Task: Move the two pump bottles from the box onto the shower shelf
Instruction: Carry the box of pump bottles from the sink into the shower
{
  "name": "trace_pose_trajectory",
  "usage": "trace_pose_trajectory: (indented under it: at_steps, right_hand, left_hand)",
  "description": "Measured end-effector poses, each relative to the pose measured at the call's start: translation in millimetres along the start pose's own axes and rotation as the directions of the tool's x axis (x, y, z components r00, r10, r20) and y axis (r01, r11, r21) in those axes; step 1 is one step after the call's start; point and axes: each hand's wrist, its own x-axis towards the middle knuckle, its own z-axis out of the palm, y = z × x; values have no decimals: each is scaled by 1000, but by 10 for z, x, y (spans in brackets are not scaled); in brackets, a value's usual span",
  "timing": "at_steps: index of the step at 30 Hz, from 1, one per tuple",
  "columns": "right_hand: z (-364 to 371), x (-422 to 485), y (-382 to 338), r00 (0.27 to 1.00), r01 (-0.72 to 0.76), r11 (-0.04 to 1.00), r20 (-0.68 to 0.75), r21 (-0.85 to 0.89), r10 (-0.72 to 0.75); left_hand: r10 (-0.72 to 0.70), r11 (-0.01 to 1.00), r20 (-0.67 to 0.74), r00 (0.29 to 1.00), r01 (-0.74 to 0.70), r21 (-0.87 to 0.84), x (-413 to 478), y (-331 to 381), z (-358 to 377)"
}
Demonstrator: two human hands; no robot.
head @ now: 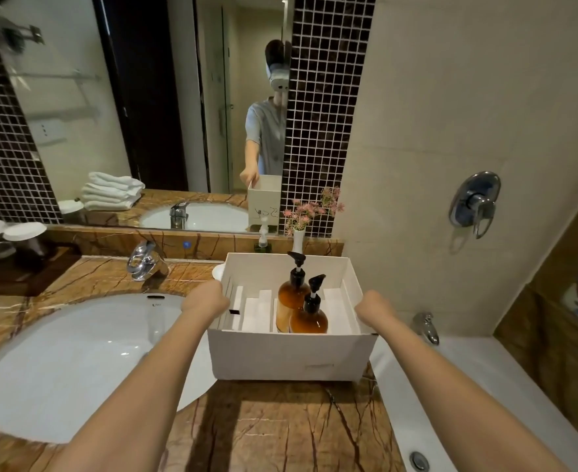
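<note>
A white cardboard box [291, 356] stands on the brown marble counter between the sink and the bathtub. Two amber pump bottles with black pumps stand upright inside it: one further back [292, 289] and one nearer [309, 316], touching each other. White dividers fill the box's remaining space. My left hand [205, 298] grips the box's left wall at its rim. My right hand [374, 308] grips the right wall at its rim. No shower shelf is in view.
A white sink [69, 362] with a chrome tap [144, 260] lies to the left. A white bathtub [478, 379] with a spout and wall mixer [474, 202] lies to the right. A vase of pink flowers [299, 233] and a small pump bottle [263, 238] stand behind the box.
</note>
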Motion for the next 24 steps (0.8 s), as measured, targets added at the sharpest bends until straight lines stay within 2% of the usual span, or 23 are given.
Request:
trace_pose_trajectory:
  at_steps: [5, 12, 18, 21, 24]
  right_hand:
    - [-512, -27, -205, 1000, 24, 1000, -19, 0, -24]
    - [-1647, -309, -596, 999, 35, 999, 17, -30, -34]
    - [-2670, -671, -847, 993, 37, 998, 114, -53, -31]
    - [-3073, -797, -883, 994, 81, 994, 76, -78, -75]
    - [-3382, -947, -852, 996, 88, 996, 32, -8, -88]
  left_hand:
    - [51, 999, -51, 997, -50, 13, -43, 168, -513]
    - [76, 997, -94, 993, -75, 16, -209, 603, -1590]
    - [83, 996, -96, 992, -84, -10, -454, 988, -2456]
    - [89, 994, -83, 993, -94, -60, -558, 1186, -2794]
    - [112, 989, -117, 987, -122, -85, -669, 1364, -3014]
